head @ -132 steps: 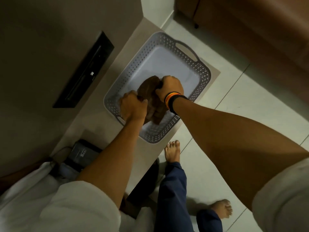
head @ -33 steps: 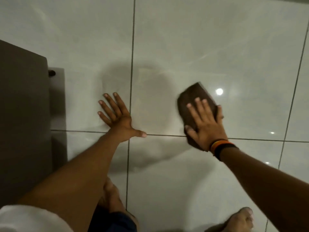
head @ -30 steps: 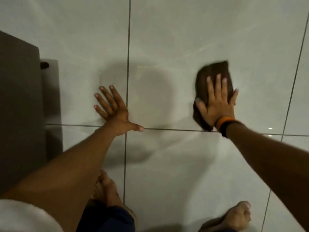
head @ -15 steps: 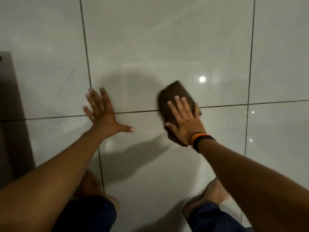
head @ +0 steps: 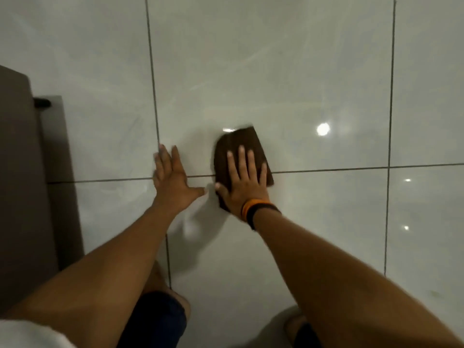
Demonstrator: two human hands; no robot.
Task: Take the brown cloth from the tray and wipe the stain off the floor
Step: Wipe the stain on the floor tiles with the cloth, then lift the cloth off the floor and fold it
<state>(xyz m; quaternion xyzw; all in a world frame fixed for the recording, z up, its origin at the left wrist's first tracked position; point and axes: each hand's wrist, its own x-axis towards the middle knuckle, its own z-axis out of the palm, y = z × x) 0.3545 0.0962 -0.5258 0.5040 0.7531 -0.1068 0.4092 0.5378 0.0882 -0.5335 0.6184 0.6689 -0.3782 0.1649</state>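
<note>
The folded brown cloth (head: 238,141) lies flat on the glossy white floor tiles (head: 313,71), across a grout line. My right hand (head: 243,187), with an orange and black wristband, presses down on the cloth with its fingers spread; the cloth's far end sticks out past the fingertips. My left hand (head: 173,182) rests flat on the floor just left of it, thumb pointing toward the cloth, holding nothing. I cannot make out a stain on the tile. The tray is out of view.
A dark cabinet side (head: 20,172) with a small black foot (head: 42,103) stands at the left edge. My knee in dark blue trousers (head: 153,320) and a bare foot (head: 293,325) are at the bottom. Ceiling lights reflect off the tiles at right.
The cloth came out of the tray and down to the floor. Over the last second my right hand slid it back and forth; it now sits closer to my left hand.
</note>
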